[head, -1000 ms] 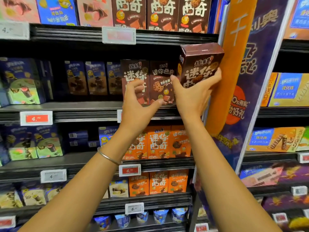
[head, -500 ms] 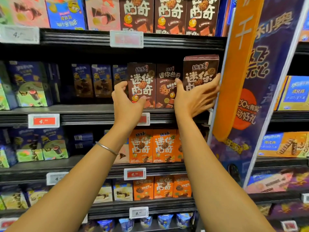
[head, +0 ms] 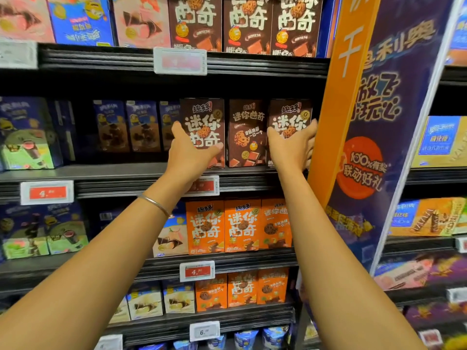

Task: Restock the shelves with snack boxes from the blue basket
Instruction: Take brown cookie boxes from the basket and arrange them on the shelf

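Note:
Three brown cookie boxes stand upright in a row on the second shelf (head: pixel 126 170). My right hand (head: pixel 290 147) lies flat against the front of the rightmost brown box (head: pixel 290 114), fingers spread, beside the orange divider panel. My left hand (head: pixel 192 150) presses its palm on the lower front of the leftmost brown box (head: pixel 204 120). The middle brown box (head: pixel 246 132) stands between them, untouched. The blue basket is out of view.
An orange and purple promotional panel (head: pixel 353 97) rises just right of the brown boxes. Dark blue snack boxes (head: pixel 129 125) sit set back to the left. Orange cookie boxes (head: pixel 225 226) fill the shelf below. Larger brown boxes (head: pixel 245 21) stand on the top shelf.
The right hand lowered the tilted brown box and set it upright on the shelf at the right end of the row. The left hand moved onto the front of the leftmost brown box.

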Demonstrator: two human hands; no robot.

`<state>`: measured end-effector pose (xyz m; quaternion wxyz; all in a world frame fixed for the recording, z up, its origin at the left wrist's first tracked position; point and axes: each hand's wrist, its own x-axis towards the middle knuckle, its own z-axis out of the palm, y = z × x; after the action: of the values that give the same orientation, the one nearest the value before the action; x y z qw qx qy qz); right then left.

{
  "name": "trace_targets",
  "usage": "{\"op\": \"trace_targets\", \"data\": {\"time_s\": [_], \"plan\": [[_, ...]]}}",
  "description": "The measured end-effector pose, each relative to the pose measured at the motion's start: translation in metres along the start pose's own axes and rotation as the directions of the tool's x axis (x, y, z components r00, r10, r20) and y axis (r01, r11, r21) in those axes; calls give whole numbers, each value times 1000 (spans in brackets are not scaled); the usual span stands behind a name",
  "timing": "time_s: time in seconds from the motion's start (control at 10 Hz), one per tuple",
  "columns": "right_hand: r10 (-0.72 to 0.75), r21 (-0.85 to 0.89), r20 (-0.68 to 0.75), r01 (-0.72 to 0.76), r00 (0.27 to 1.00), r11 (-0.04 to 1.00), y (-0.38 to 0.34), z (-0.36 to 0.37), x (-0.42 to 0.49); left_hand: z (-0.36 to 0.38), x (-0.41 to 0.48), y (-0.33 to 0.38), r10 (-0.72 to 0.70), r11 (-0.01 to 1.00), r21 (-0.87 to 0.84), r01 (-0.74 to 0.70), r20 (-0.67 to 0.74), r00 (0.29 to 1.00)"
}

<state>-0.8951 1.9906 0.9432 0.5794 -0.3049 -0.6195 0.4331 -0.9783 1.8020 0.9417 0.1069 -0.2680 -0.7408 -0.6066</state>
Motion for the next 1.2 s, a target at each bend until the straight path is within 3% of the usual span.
{"op": "trace_targets", "data": {"time_s": [0.1, 0.2, 0.3, 0.5, 0.9, 1.2], "plan": [[30, 14, 94, -32, 995, 999, 5, -5, 7, 5, -1, 6, -15, 998, 64, 19, -60, 998], [46, -41, 17, -45, 999, 998, -6, -15, 4, 18, -2, 14, -43, 976, 206, 66, -116, 992], [2, -164, 27, 2, 1000, 986, -8, -16, 9, 32, -2, 17, -37, 952, 292, 89, -177, 984], [64, -100, 134, -50, 989, 994, -4, -16, 19, 49, 1, 17, 21, 899, 428, 89, -246, 969], [-5, -100, 147, 20, 989, 995, 11, -12, 40, 50, 13, -1, 21, 922, 377, 86, -271, 962], [91, -27, 221, -87, 971, 996, 17, -7, 41, 50, 10, -4, 15, 907, 406, 111, -296, 955]]}}
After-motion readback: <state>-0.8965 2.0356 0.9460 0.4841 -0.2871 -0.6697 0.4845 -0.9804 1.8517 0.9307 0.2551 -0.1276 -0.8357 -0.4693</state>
